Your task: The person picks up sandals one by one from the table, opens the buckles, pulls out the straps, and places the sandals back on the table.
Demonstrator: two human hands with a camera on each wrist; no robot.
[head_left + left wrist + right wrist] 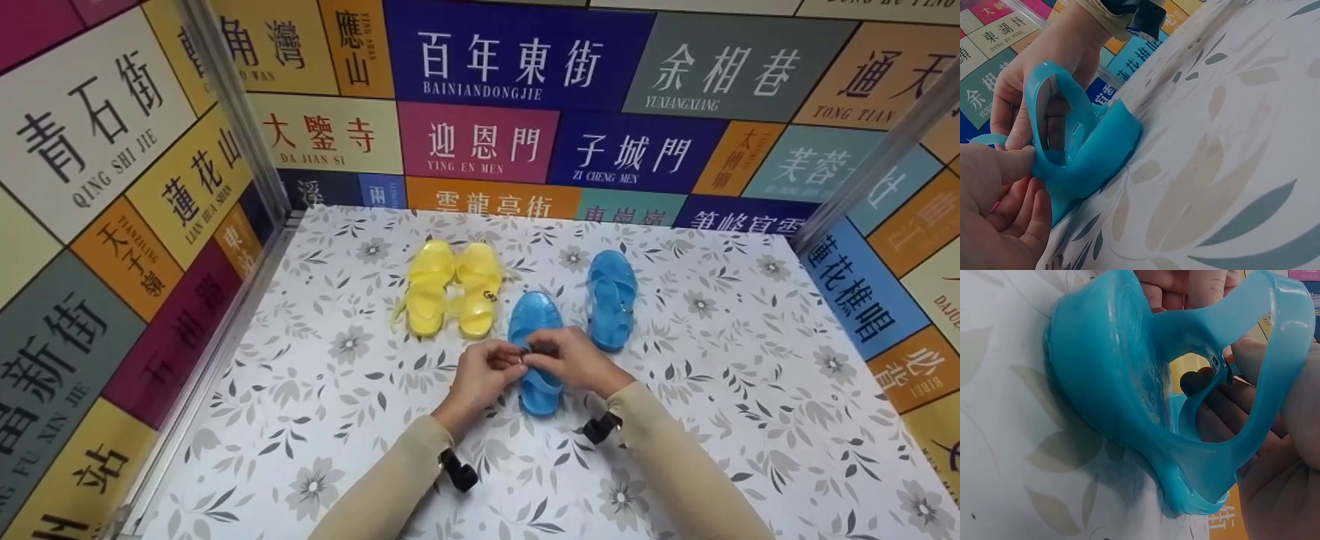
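A blue sandal (541,394) lies sole down on the patterned table, toe away from the person. Over its middle, the left hand (484,373) and right hand (574,361) meet at the strap, fingertips close together. In the left wrist view, thumb and fingers of the left hand (1002,208) pinch at the strap of the sandal (1100,152), and the right hand (1053,62) holds it from the far side. A small dark buckle (1228,374) shows on the strap in the right wrist view, between the fingers of both hands; the right hand (1283,455) curls beside it.
A second blue sandal (611,300) lies to the right, behind the right hand. Two yellow sandals (429,289) (476,292) stand side by side at the back left. The floral table (315,480) is bordered by panels with printed signs (480,142).
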